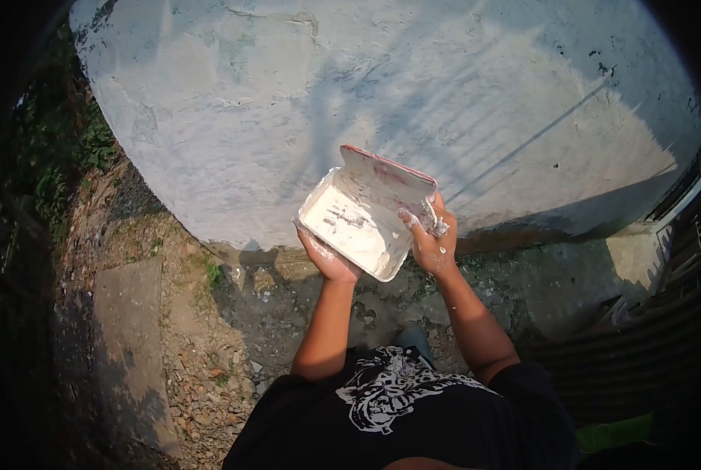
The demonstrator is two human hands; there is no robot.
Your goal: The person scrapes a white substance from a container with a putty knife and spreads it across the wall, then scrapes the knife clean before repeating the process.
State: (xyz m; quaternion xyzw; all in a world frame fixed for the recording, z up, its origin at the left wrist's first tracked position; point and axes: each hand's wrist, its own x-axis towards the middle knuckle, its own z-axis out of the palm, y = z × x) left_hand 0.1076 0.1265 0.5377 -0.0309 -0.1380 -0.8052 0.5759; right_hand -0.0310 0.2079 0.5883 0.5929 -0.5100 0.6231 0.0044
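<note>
left hand (332,262) partly hidden beneath container (370,174), wall (233,117) cropped above; shirt (460,431) cropped below

"How does the tub (317,197) look?"

"Rectangular, its inside coated in white paste (366,235), with darker patches on the floor."

"Its pose?"

"Tilted, open side up, between the left hand (331,260) and the right hand (433,239)."

"And the panel (387,177)?"

"Smeared white, reddish along the top edge, it slants up at the tub's far side; whether they join is unclear."

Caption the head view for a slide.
Left hand supports a white-smeared container, right hand grips a red-edged panel, before a partly shaded wall.
</note>
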